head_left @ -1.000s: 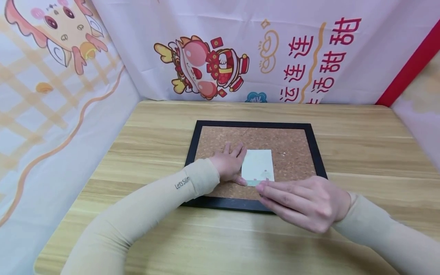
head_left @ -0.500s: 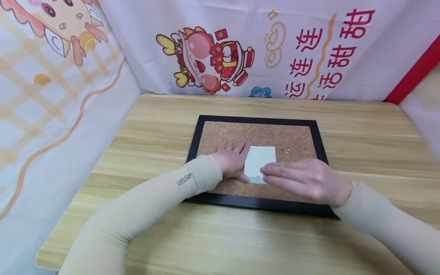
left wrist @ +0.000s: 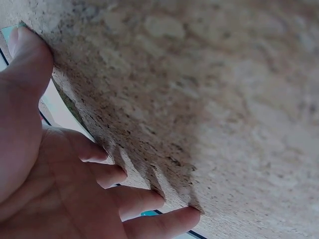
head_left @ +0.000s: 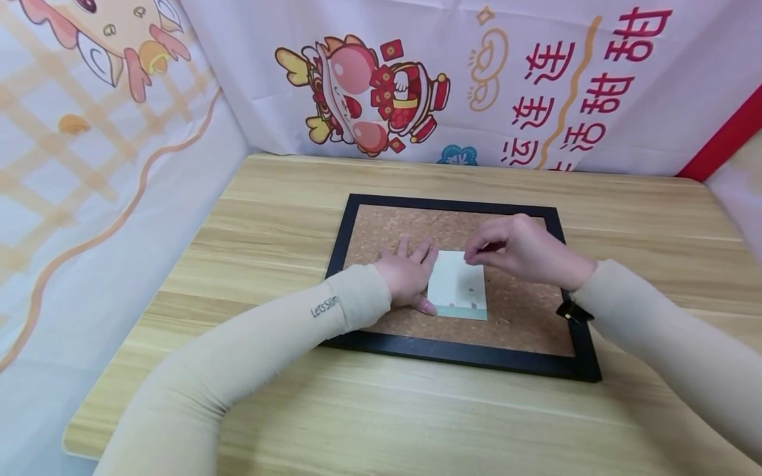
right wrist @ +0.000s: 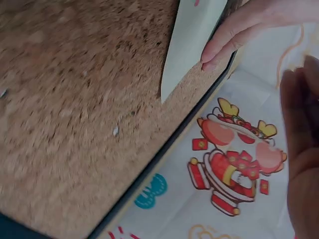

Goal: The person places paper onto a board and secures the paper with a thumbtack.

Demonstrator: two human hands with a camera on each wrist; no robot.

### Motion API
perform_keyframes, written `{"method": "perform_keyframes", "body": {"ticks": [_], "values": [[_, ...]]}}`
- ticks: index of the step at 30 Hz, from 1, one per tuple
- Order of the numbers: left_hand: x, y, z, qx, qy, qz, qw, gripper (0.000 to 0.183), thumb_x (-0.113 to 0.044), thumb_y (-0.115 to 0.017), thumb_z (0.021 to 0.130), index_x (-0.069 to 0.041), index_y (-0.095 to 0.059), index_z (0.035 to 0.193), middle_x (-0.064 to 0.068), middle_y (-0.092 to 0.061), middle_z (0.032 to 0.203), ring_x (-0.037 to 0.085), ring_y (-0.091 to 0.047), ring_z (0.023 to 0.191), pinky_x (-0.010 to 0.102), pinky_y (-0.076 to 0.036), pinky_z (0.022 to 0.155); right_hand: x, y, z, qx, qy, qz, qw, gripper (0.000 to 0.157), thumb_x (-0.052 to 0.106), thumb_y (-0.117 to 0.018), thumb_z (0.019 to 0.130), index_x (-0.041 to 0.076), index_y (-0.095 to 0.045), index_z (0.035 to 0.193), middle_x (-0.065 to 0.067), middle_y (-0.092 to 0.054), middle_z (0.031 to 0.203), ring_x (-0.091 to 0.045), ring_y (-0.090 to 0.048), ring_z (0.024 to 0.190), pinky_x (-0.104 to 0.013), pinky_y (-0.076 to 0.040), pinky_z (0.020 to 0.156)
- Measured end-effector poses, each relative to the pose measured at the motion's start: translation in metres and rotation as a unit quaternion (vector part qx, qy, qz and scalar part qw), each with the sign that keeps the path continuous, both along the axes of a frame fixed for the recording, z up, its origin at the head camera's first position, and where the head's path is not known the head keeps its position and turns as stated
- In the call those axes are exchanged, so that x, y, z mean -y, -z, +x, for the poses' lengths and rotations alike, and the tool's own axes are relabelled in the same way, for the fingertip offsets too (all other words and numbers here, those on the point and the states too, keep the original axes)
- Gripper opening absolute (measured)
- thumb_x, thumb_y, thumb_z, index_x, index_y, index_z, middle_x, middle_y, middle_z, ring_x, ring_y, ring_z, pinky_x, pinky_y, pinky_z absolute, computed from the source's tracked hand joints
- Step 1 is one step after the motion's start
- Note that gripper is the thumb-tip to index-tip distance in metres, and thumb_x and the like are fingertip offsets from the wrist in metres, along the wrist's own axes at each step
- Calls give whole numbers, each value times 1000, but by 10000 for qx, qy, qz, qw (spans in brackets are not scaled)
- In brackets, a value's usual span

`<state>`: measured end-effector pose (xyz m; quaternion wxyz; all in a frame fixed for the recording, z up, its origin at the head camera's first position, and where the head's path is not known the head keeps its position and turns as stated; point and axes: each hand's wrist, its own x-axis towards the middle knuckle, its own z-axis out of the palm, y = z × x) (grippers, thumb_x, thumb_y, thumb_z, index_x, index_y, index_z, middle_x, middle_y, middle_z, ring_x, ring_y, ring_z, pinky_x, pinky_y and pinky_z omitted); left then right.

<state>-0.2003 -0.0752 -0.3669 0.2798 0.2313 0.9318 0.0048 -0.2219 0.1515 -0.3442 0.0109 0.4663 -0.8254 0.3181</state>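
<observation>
A small pale green card, with a darker green strip at its lower edge, lies on a black-framed corkboard. My left hand rests with spread fingers on the cork, and its thumb touches the card's lower left corner. In the left wrist view, the left hand has its fingertips against the cork. My right hand is over the card's upper right corner, its fingers bent toward the thumb. In the right wrist view, the right hand shows at the edge; whatever may be between its fingertips is hidden.
A small silvery bit lies on the cork beyond the card. The board sits on a wood-grain table. Printed cloth hangs behind and to the left. A small black device is at the right wrist.
My right hand has moved up from the card's lower edge to its upper right corner, uncovering the lower part. The left hand stays in place. The whole view has shifted slightly.
</observation>
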Motion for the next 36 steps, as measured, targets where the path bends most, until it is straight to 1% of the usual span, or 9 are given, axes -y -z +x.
{"method": "perform_keyframes", "body": {"ticks": [2,4,6,9,12,18,22,27,36], "values": [[-1,0,0,-30,28,-61,10000,113,-62,-65,82,-11,-1,160,10,8,166,44,9,147,67,-14,111,1,2,-8,583,290,350,9973,14,2,-78,84,16,-78,88,8,-71,88,-9,-64,80,-30,-55,69],[-2,0,0,-37,36,-102,9999,113,-62,-65,82,-12,-1,160,9,8,166,43,9,147,67,-14,111,1,5,-16,1164,506,681,9896,7,9,-77,87,15,-78,89,7,-71,88,-12,-63,79,-33,-55,70],[-3,1,-1,-39,52,-127,9999,113,-63,-65,82,-12,-1,160,9,9,166,43,9,147,67,-14,111,1,8,-23,1666,620,977,9792,4,13,-77,88,15,-78,91,5,-72,89,-16,-63,79,-35,-54,73],[-3,0,-1,-36,72,-155,9998,113,-64,-64,82,-11,-1,160,9,9,166,43,9,147,67,-14,111,2,12,-33,2334,669,1320,9611,6,17,-76,89,15,-79,94,3,-72,92,-20,-61,82,-36,-52,77],[-3,0,-1,-45,73,-169,9998,113,-64,-64,82,-11,-1,160,9,9,165,43,9,147,66,-15,111,4,15,-40,2716,682,1614,9463,7,18,-74,91,16,-78,96,1,-72,94,-21,-60,84,-36,-50,79],[-2,0,0,-56,64,-202,9998,113,-63,-64,82,-11,0,160,10,9,165,44,8,147,65,-16,111,17,17,-49,2794,787,2204,9312,8,15,-69,94,13,-77,92,-2,-68,86,-20,-55,75,-34,-46,67],[-3,0,1,-92,93,-214,9997,113,-63,-64,82,-10,-1,160,11,7,165,44,7,147,65,-16,111,25,19,-54,2852,892,2437,9227,12,16,-67,96,11,-75,89,-3,-64,81,-19,-52,69,-31,-43,62],[-5,1,0,-136,189,-301,9993,112,-65,-62,83,-10,-2,160,11,6,166,45,5,147,66,-18,111,34,19,-56,2981,864,2655,9128,12,18,-68,96,13,-75,89,-2,-66,84,-19,-54,72,-32,-43,65],[-5,-2,0,-172,247,-376,9988,112,-65,-62,83,-9,-3,160,12,5,166,46,2,147,66,-19,111,48,14,-52,2818,1064,3047,9035,8,18,-71,93,15,-75,86,-2,-67,85,-21,-57,78,-34,-43,72]]}}
